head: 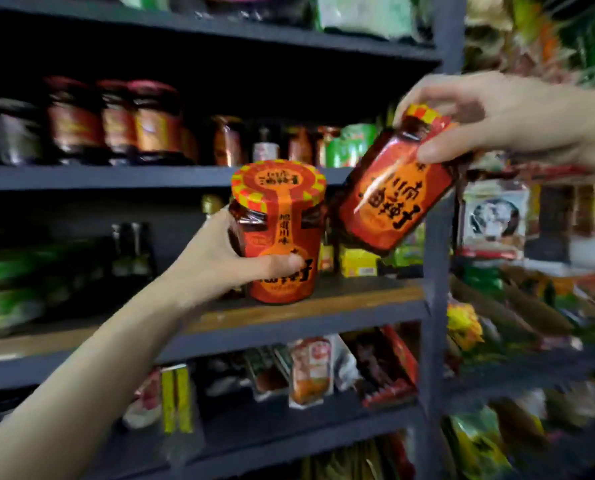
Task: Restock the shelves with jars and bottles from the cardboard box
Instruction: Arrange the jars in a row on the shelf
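forearm (91,368) before dark stocked shelves (289,317)

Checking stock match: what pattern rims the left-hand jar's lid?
Yellow-and-red checks around an orange top on the lid; head view.

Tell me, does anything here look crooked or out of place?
Only the jar in the right hand: it hangs steeply tilted in mid-air, lid up. The jar that the left hand grips is upright at the shelf. Nothing spilled or broken shows.
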A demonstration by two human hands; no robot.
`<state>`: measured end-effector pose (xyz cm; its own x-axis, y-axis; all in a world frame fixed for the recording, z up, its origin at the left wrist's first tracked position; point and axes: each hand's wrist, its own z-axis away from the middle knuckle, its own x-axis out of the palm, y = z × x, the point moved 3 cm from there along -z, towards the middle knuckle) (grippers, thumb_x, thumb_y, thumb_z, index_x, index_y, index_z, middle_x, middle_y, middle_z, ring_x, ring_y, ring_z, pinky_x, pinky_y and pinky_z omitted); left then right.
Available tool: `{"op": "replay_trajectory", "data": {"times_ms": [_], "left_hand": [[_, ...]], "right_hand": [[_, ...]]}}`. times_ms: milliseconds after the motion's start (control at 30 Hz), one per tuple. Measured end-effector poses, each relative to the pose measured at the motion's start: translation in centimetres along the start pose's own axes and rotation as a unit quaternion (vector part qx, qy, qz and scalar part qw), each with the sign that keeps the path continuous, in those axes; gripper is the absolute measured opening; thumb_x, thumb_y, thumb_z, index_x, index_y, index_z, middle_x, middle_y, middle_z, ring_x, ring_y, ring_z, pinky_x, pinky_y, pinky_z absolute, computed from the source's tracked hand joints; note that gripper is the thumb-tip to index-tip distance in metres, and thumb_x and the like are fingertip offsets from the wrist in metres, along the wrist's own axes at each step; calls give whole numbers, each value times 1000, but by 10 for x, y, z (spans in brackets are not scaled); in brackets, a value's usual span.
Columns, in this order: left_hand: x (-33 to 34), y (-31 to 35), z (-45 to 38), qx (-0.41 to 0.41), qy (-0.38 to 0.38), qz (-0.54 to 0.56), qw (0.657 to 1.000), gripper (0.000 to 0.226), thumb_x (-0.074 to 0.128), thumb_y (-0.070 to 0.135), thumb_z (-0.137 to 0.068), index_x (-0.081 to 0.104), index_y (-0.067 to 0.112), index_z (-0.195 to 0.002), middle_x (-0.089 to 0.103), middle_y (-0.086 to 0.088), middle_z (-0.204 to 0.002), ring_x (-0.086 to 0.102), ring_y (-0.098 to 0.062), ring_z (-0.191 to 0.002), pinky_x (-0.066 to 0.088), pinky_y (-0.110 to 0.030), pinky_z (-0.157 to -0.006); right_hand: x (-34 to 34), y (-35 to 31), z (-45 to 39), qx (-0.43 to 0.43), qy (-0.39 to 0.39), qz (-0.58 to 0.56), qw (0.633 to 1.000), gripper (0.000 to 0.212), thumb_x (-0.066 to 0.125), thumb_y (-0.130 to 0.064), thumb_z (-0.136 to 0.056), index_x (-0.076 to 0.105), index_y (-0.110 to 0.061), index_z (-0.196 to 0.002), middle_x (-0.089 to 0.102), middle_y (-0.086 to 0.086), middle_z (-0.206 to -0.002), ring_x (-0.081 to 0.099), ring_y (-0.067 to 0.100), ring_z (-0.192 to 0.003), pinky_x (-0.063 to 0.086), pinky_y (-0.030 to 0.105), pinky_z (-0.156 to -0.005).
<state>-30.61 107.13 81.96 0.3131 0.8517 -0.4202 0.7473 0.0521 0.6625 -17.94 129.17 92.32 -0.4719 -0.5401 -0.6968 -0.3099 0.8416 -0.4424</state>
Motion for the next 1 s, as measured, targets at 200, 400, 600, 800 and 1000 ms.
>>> {"op": "replay_trajectory", "data": {"times_ms": [200,400,600,800,1000], "left_hand": [[-63,21,-12,128,86,15,988,72,76,43,-46,58,26,-112,71,9,-102,66,-4,-97,53,-15,-78],[-108,30,-39,172,227,-9,959,59,77,46,-43,53,47,-97,66,30,-93,61,11,-94,49,-8,-78],[-130,25,-68,147,252,-7,956,59,89,34,-45,56,43,-94,66,17,-99,63,-1,-96,50,-25,-82],[-138,14,-87,128,266,10,955,57,78,48,-39,58,40,-93,68,12,-100,65,-7,-95,52,-27,-78],[-142,12,-103,111,277,1,955,49,87,27,-55,58,33,-94,68,9,-98,65,-8,-93,52,-30,-77]], "right_hand": [[2,-61,-40,-130,76,69,986,47,74,-30,-67,49,-26,-107,53,-7,-109,55,14,-100,53,24,-70],[25,-78,-94,-237,120,278,923,59,72,-37,-72,44,-24,-123,48,-3,-112,47,14,-101,42,24,-81],[50,-70,-150,-222,94,321,916,59,70,-40,-76,41,-32,-127,47,1,-113,48,18,-98,48,36,-81],[77,-58,-188,-210,59,281,935,55,65,-44,-80,43,-45,-130,45,-3,-103,50,20,-99,45,38,-84],[94,-51,-231,-169,27,144,975,48,57,-32,-89,46,-40,-134,54,2,-124,52,22,-116,44,38,-98]]}}
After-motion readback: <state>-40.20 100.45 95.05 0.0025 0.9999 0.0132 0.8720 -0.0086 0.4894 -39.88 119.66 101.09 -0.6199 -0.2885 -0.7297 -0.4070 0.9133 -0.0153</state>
